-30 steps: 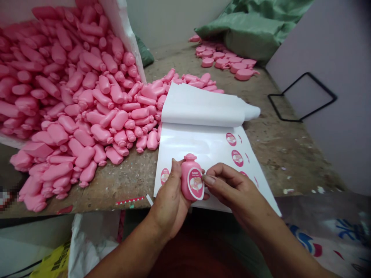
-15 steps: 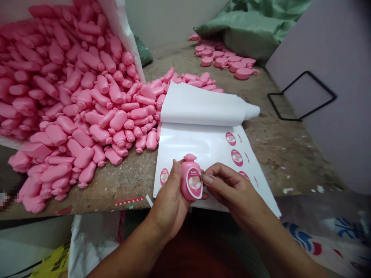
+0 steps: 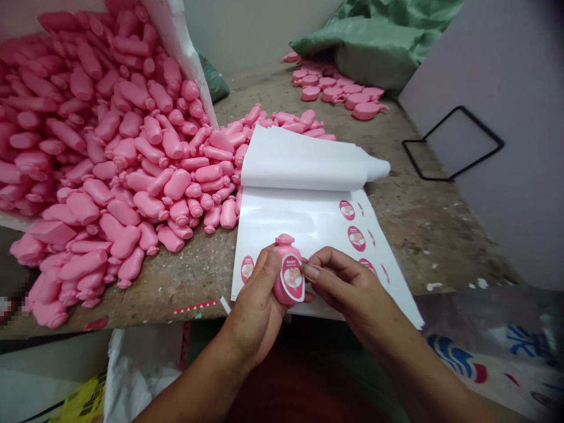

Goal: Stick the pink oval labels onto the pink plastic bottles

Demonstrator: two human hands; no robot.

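Note:
A small pink bottle (image 3: 284, 248) stands upright in my left hand (image 3: 258, 299), thumb along its left side. On its front is an oval pink-and-white label (image 3: 292, 276) reading "BABY", its right edge near my right fingertips. My right hand (image 3: 341, 282) has thumb and index finger pinched together at the bottle's right side; whether they grip the label's edge is too small to tell. Beneath both hands lies a white sticker sheet (image 3: 291, 211) with oval labels along its right side and one at the left. Its upper part is folded back.
Many pink bottles (image 3: 126, 241) spill from a white sack (image 3: 191, 53) at the left. Round pink pieces (image 3: 368, 110) lie at the back by a green bag (image 3: 365, 50). A black wire frame (image 3: 452, 144) leans at the right wall. The wooden table's (image 3: 202, 258) front edge is near my wrists.
The whole view has shifted slightly. My left thumb sits a little further over the bottle's left side; my right hand remains at the label's right edge.

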